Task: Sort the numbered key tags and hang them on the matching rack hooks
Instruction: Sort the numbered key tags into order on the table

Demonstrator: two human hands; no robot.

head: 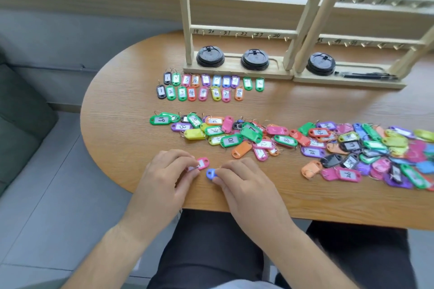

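Both hands work at the near edge of the oval wooden table (117,124).

**Left hand** (164,171): the fingers are curled. Thumb and forefinger close in a narrow pinch on the end of a pink plastic key tag (203,163) with a white paper label. A metal ring shows at that end. The tag's holed end sticks out beyond the fingertips, pointing away from the person.

**Right hand** (244,183): the fingers are curled, with thumb and fingertips closed on a blue plastic key tag (210,173). Only its rounded, holed end shows past the fingers. The two held tags lie just beside each other. Whether they touch cannot be told.

**Other tags:**
- Two rows of coloured key tags (199,87) lie side by side in number order in front of the racks. The nearer row reads 1 to 8.
- A loose pile of coloured key tags (281,143) stretches from the table's middle to its right edge, many overlapping.

**Racks:** a pale wooden rack (239,30) stands at the far side of the table. Its bars carry small hooks under handwritten numbers, and the lower bar reads 19 to 24. A second pale wooden rack (364,42) stands just to its right. Black round lids (254,59) sit on the rack bases, and a black pen (366,75) lies on the right-hand base.
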